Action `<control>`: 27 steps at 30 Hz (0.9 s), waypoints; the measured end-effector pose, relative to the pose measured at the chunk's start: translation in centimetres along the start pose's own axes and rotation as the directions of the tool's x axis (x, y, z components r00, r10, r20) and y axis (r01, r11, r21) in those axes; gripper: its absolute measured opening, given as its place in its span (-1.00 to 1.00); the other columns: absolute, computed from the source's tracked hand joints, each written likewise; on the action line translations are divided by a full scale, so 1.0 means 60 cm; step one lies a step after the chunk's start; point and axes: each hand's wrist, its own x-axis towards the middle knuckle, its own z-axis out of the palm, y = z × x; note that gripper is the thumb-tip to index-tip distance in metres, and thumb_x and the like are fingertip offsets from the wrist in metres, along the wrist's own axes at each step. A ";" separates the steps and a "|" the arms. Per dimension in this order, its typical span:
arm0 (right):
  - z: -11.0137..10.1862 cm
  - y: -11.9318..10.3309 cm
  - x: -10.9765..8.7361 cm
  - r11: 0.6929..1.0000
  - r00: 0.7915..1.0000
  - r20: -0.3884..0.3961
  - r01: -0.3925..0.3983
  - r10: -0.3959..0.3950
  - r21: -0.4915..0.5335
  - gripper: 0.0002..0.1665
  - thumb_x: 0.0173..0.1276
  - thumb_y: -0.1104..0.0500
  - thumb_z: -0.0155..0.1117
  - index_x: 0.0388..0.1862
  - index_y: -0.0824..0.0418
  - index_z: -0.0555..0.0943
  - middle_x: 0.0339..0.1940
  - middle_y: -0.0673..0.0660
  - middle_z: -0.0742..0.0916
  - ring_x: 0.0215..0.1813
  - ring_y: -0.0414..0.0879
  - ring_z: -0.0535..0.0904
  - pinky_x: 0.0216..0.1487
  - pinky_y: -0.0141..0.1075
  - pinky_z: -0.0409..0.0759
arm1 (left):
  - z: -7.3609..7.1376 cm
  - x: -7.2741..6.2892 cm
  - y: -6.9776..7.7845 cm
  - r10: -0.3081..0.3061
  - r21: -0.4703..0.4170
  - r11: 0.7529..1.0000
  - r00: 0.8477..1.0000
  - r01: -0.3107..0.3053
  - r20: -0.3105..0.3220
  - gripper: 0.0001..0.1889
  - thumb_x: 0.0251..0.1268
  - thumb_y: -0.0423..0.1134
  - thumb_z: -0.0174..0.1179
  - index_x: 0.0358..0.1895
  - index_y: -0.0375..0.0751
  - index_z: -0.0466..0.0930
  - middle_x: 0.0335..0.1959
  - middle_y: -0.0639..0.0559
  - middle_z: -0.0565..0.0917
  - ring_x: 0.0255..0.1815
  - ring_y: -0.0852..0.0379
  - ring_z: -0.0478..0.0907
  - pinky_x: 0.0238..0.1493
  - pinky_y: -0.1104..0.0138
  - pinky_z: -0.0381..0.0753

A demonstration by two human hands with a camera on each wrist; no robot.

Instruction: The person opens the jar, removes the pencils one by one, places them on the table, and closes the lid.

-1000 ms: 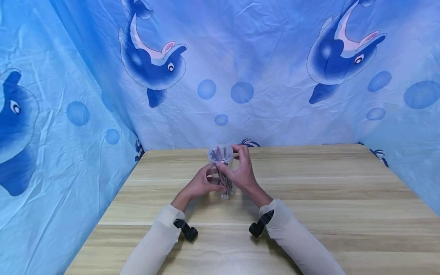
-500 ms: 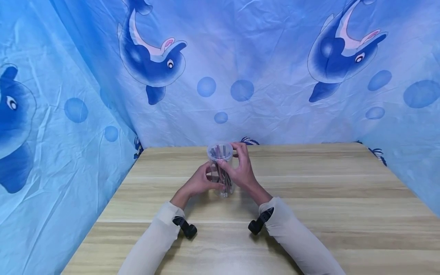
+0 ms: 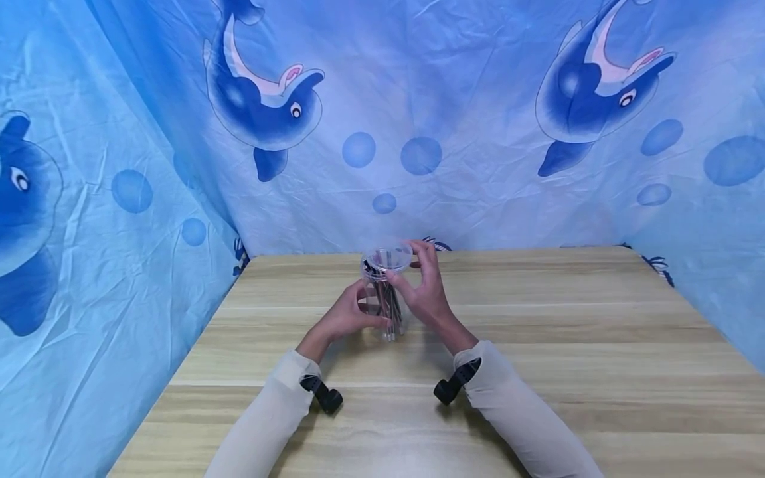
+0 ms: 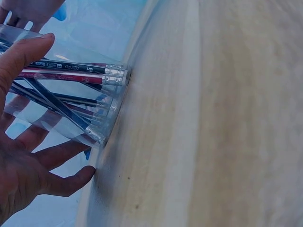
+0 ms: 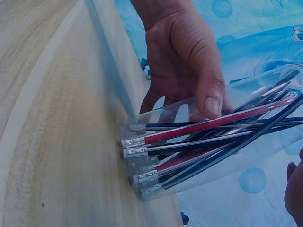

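Note:
A clear plastic jar (image 3: 373, 309) stands upright on the table, holding several pencils (image 4: 71, 75) with dark and red barrels. Their metal-capped ends point down at the jar's base. My left hand (image 3: 348, 315) grips the jar around its lower side, thumb in front and fingers behind; the right wrist view also shows this left hand (image 5: 189, 56) around the wall. Above the mouth, my right hand (image 3: 425, 292) pinches a round clear lid (image 3: 393, 259) by its edge, thumb at the near side. The lid sits tilted and off to the right, uncovering the mouth's left part.
The jar stands toward the back of a wood-grain table (image 3: 538, 345). A blue curtain (image 3: 478, 212) with dolphins hangs right behind the table's far edge and along its left side.
The right hand has lifted the lid from the jar's mouth and shifted it slightly right, so the pencil tops show. The left hand keeps its grip on the jar.

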 end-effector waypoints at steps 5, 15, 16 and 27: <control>0.000 -0.006 0.002 1.000 1.000 -0.019 0.022 -0.022 0.011 -0.31 0.26 0.27 0.27 0.33 0.52 0.37 0.23 0.47 0.37 0.22 0.27 0.34 0.17 0.14 0.40 | -0.002 0.003 -0.015 0.007 -0.012 1.000 1.000 -0.007 -0.008 -0.02 -0.06 -0.38 0.56 0.50 0.06 0.25 0.24 -0.16 0.55 0.17 -0.16 0.57 0.18 0.03 0.57; -0.020 0.044 -0.012 0.998 0.999 -0.008 0.045 -0.045 0.036 -0.31 0.29 0.18 0.27 0.39 0.33 0.40 0.25 0.29 0.39 0.22 0.06 0.35 0.14 -0.01 0.40 | -0.006 0.004 -0.017 0.008 0.050 0.999 1.000 -0.006 -0.027 -0.03 -0.10 -0.29 0.61 0.46 0.09 0.30 0.19 -0.07 0.58 0.18 -0.10 0.54 0.22 0.00 0.51; -0.025 0.043 -0.017 0.998 0.999 0.007 0.047 -0.047 0.043 -0.32 0.28 0.17 0.27 0.38 0.32 0.41 0.24 0.28 0.39 0.21 0.05 0.34 0.13 0.00 0.40 | -0.007 0.004 -0.018 0.009 0.055 0.998 1.000 -0.007 -0.029 -0.03 -0.11 -0.29 0.61 0.46 0.09 0.30 0.19 -0.06 0.58 0.18 -0.09 0.54 0.22 0.00 0.51; -0.062 0.031 -0.079 0.994 0.986 0.158 0.034 -0.050 0.105 -0.39 0.30 0.25 0.23 0.36 0.24 0.45 0.20 0.17 0.45 0.16 0.02 0.37 0.08 -0.22 0.43 | -0.006 0.005 -0.020 0.012 0.056 0.998 1.000 -0.011 -0.022 -0.04 -0.11 -0.29 0.61 0.46 0.03 0.30 0.20 -0.08 0.58 0.18 -0.08 0.54 0.20 0.01 0.53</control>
